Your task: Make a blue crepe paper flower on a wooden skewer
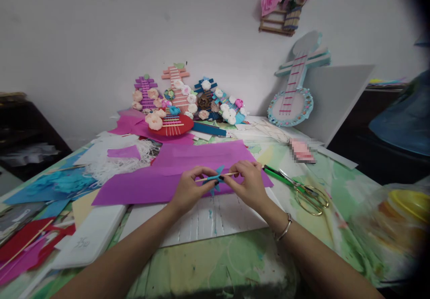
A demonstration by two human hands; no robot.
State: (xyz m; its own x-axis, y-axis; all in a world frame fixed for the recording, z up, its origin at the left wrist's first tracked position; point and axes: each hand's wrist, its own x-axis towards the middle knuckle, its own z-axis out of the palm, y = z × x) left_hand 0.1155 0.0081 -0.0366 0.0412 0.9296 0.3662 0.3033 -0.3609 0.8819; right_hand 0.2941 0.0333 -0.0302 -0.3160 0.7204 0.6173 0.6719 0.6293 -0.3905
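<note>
My left hand pinches a small piece of blue paper against a thin wooden stick. From the other side my right hand grips the stick, thumb and fingertips close to the blue paper. Pointed ends of the paper stick out above and below the stick. Both hands are over purple paper sheets. Beneath these lies a white board with dark lines and shiny streaks on it. Gold-handled scissors rest to the right of my right hand, beside a green tool.
Several flower-decorated craft instruments stand at the back by the wall. A larger white one leans at right. A white power bank, blue paper scraps and red pieces lie left. A yellow-lidded container is at right.
</note>
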